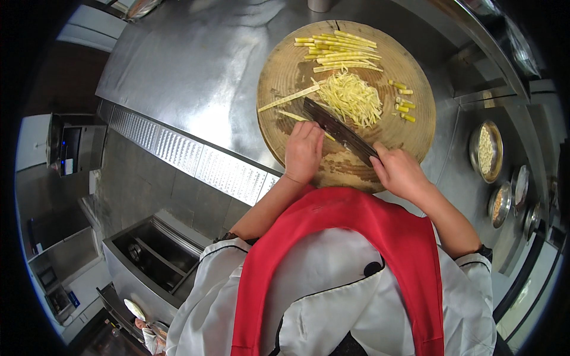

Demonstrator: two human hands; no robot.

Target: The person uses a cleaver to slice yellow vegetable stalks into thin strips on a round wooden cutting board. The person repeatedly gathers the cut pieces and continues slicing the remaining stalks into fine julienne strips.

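A round wooden chopping block point(285, 75) bears slender pale yellow-green stalks, perhaps bamboo shoots. My right hand point(398, 171) grips the handle end of a dark-bladed cleaver point(340, 131), which lies slantwise over the block. With bent fingertips my left hand point(305, 147) presses a thin stalk piece point(292, 115) beside the blade. Beyond the blade is a heap of fine shreds point(352, 99). Whole stalks point(343, 51) lie in a bundle at the block's far side, and several short cut ends point(402, 106) lie to the right. One longer split stalk point(289, 98) rests left of the shreds.
The block stands on a stainless steel counter point(187, 58). Metal bowls with food, one of pale pieces point(486, 147), stand at the right. A perforated metal drain strip point(178, 153) borders the counter's left edge. Another person point(151, 336) is far off at the lower left.
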